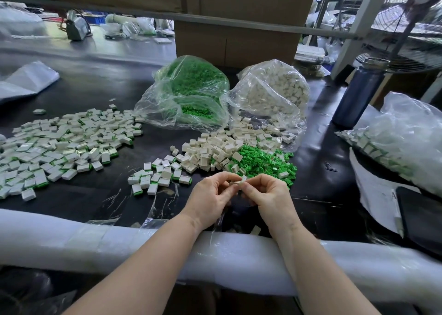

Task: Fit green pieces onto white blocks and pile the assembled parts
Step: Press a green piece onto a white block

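A person's left hand [211, 195] and right hand [265, 192] pinch one white block [242, 180] between them, above the dark table [95, 202] — squaring the green piece before pressing should seat it cleanly.

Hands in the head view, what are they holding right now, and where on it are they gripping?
Both the left hand and right hand pinch one small white block between fingertips, at opposite ends. Whether a green piece is on it cannot be told.
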`<control>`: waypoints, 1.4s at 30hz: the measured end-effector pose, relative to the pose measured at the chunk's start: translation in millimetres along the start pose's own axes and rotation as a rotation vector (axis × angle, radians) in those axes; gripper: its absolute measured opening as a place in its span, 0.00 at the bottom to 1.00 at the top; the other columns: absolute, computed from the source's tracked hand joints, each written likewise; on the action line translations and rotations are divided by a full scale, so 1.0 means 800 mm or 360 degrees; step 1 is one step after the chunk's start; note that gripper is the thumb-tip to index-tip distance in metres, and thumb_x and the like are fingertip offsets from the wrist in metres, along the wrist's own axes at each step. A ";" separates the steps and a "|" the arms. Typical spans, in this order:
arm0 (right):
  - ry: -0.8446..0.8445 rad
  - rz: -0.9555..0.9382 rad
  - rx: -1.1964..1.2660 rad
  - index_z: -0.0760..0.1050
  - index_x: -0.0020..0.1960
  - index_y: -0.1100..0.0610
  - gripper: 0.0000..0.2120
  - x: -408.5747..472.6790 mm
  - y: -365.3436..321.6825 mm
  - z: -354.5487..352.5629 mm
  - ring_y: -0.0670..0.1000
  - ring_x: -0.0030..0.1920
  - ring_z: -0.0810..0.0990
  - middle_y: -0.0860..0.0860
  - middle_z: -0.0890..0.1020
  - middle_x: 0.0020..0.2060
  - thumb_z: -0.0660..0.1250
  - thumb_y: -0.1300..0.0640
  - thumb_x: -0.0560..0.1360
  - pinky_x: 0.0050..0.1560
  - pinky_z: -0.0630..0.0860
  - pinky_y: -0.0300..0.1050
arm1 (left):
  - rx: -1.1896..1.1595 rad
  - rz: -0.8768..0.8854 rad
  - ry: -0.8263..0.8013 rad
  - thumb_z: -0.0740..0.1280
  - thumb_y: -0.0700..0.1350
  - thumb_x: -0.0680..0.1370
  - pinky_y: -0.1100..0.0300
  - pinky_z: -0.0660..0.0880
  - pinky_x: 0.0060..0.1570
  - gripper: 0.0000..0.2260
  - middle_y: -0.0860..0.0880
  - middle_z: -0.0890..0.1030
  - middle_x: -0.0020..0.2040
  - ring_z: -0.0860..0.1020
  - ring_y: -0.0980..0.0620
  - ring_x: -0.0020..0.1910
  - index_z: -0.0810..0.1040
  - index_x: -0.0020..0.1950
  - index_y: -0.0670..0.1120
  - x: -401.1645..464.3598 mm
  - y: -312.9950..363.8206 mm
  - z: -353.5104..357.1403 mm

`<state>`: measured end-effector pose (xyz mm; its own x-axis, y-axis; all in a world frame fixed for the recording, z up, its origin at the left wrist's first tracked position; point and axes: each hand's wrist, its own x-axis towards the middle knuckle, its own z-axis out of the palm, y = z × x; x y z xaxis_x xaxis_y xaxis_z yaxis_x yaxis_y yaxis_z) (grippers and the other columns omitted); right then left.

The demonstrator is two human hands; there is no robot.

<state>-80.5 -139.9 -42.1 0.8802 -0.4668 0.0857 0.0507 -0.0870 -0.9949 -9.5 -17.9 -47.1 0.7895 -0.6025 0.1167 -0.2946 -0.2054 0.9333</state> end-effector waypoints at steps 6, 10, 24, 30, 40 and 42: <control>-0.0016 -0.0031 0.0031 0.78 0.37 0.61 0.05 -0.001 -0.001 -0.002 0.45 0.29 0.80 0.50 0.82 0.27 0.71 0.66 0.70 0.30 0.75 0.35 | 0.0077 0.0019 0.0024 0.68 0.42 0.75 0.52 0.78 0.45 0.07 0.46 0.81 0.37 0.79 0.48 0.36 0.79 0.45 0.55 -0.003 0.004 0.001; -0.0036 -0.0071 -0.0016 0.79 0.32 0.55 0.10 -0.002 -0.002 -0.001 0.49 0.30 0.78 0.52 0.81 0.28 0.72 0.66 0.69 0.32 0.76 0.41 | 0.0107 -0.0012 0.0062 0.67 0.40 0.74 0.52 0.78 0.45 0.08 0.49 0.80 0.33 0.80 0.43 0.38 0.78 0.40 0.53 -0.004 0.006 0.001; -0.0318 -0.0004 -0.0136 0.80 0.43 0.61 0.12 -0.001 -0.005 0.002 0.45 0.35 0.76 0.53 0.78 0.33 0.61 0.57 0.78 0.35 0.71 0.34 | -0.0142 0.0029 -0.0050 0.69 0.38 0.74 0.74 0.70 0.40 0.09 0.49 0.69 0.53 0.69 0.57 0.36 0.78 0.41 0.52 -0.005 0.014 -0.003; -0.0356 0.0034 0.0136 0.80 0.37 0.57 0.10 -0.003 -0.007 0.001 0.41 0.29 0.77 0.46 0.79 0.26 0.65 0.64 0.75 0.31 0.72 0.31 | -0.0050 0.0066 -0.0146 0.68 0.36 0.74 0.71 0.72 0.45 0.12 0.48 0.69 0.55 0.72 0.53 0.42 0.77 0.43 0.55 -0.005 0.013 -0.003; -0.0334 0.0140 0.0181 0.82 0.35 0.57 0.10 -0.003 -0.004 -0.003 0.51 0.34 0.77 0.55 0.80 0.30 0.67 0.64 0.73 0.38 0.75 0.45 | 0.0094 0.0114 -0.0255 0.65 0.35 0.74 0.60 0.74 0.48 0.11 0.50 0.68 0.53 0.72 0.52 0.42 0.75 0.43 0.52 -0.006 0.013 -0.001; -0.0323 0.0143 0.0180 0.82 0.34 0.57 0.11 -0.003 -0.004 -0.003 0.53 0.34 0.76 0.56 0.79 0.30 0.67 0.65 0.73 0.38 0.73 0.46 | 0.0104 0.0108 -0.0270 0.65 0.35 0.74 0.57 0.74 0.51 0.11 0.50 0.68 0.53 0.72 0.52 0.44 0.74 0.44 0.52 -0.006 0.014 -0.002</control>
<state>-84.1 -140.3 -39.1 0.9598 -0.2808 -0.0044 0.0104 0.0513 -0.9986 -15.9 -16.0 -36.9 0.6663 -0.7368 0.1148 -0.3829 -0.2060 0.9005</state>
